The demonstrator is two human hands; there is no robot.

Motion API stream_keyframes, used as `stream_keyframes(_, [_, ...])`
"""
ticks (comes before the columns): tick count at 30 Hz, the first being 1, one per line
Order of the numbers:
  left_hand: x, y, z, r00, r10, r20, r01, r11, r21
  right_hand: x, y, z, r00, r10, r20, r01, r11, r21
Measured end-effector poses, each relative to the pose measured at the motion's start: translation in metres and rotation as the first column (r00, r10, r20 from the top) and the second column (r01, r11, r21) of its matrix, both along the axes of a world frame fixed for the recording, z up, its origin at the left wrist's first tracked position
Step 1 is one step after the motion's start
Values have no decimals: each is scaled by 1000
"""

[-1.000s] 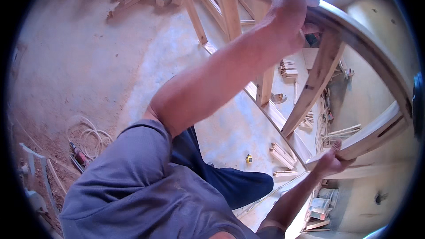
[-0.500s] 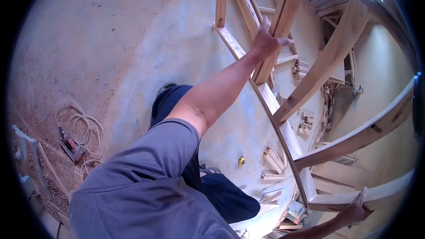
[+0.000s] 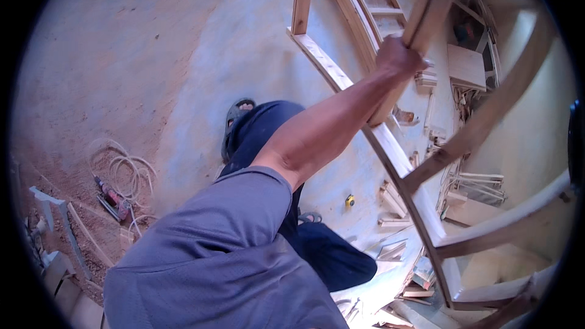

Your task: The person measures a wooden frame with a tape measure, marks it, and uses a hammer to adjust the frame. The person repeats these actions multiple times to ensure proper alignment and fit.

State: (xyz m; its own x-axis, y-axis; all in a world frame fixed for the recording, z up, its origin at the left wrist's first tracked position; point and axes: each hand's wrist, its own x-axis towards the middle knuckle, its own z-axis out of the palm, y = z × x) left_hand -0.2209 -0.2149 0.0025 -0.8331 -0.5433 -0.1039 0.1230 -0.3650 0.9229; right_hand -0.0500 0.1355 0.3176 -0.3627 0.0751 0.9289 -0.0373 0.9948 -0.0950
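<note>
A large wooden frame [image 3: 395,152] with a straight rail and several slats slants across the right half of the head view. My left hand [image 3: 399,56] is closed round one slat [image 3: 429,9] of it, a little above where that slat meets the rail. At the lower right my right hand [image 3: 529,297] is wrapped at the frame's lowest slat [image 3: 490,292]. It is dark and blurred, so its fingers show only in part. Curved slats stand between the two hands, one of them a broad slat [image 3: 487,125].
A yellow tape measure [image 3: 350,200] lies on the floor by my feet. To the left are a red power tool [image 3: 111,198] and a coiled pale hose [image 3: 125,170]. Wood offcuts [image 3: 393,200] and a wooden panel [image 3: 467,67] lie beyond the frame. Another wooden frame [image 3: 381,1] stands farther off.
My left hand has gone from spread fingers against the slat to a closed grip round it. The frame's slats have shifted right in view, and the whole view has swung slightly.
</note>
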Motion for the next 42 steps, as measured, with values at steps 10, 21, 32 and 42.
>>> stream_keyframes(10, [37,55,-8,975,-153,-158,144,987,-72,38,32,30,1000,23,-4,-23,999,41])
stream_keyframes(21, [55,60,-26,993,-30,-111,37,997,64,53,76,37,1000,16,6,-17,999,35])
stream_keyframes(32, [-9,19,-76,958,142,-248,-82,968,238,39,148,-56,962,272,34,-255,933,-253])
stream_keyframes(42, [63,-33,-32,782,420,-460,244,473,847,-39,159,-404,844,536,24,-392,647,-654])
